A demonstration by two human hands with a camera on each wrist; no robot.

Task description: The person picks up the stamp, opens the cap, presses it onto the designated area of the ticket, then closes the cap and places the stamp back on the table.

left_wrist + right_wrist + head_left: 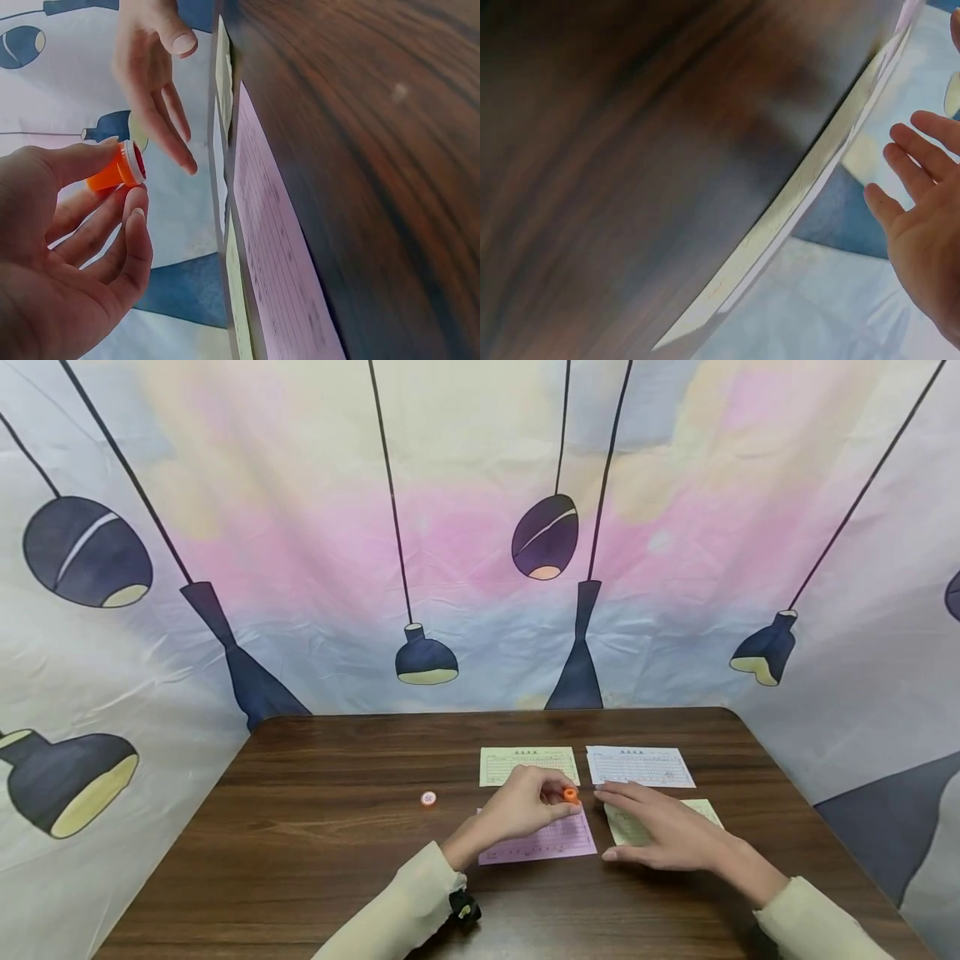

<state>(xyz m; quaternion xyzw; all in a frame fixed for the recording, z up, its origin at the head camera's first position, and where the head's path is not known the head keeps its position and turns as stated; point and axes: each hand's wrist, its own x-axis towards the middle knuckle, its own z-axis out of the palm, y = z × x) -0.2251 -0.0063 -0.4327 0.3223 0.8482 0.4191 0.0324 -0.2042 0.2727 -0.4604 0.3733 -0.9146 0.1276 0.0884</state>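
My left hand [527,802] pinches a small orange stamp [571,795] between thumb and fingers, above a pink printed slip [543,843]. In the left wrist view the stamp [112,171] shows a white rim around a red face, pointing away from the palm. To the right, my right hand [667,831] hovers over a pale yellow slip [703,810] and covers part of it. Its fingers are stretched out and hold nothing, as the right wrist view of that hand [930,217] also shows. A round cap [428,798] with a white, red-marked top lies left of the slips.
Behind the hands lie another yellow slip [525,760] and a white slip [637,764], which bears a faint mark. All rest on a dark wooden table [315,827]. A printed cloth [480,527] with lamp pictures hangs beyond the far edge.
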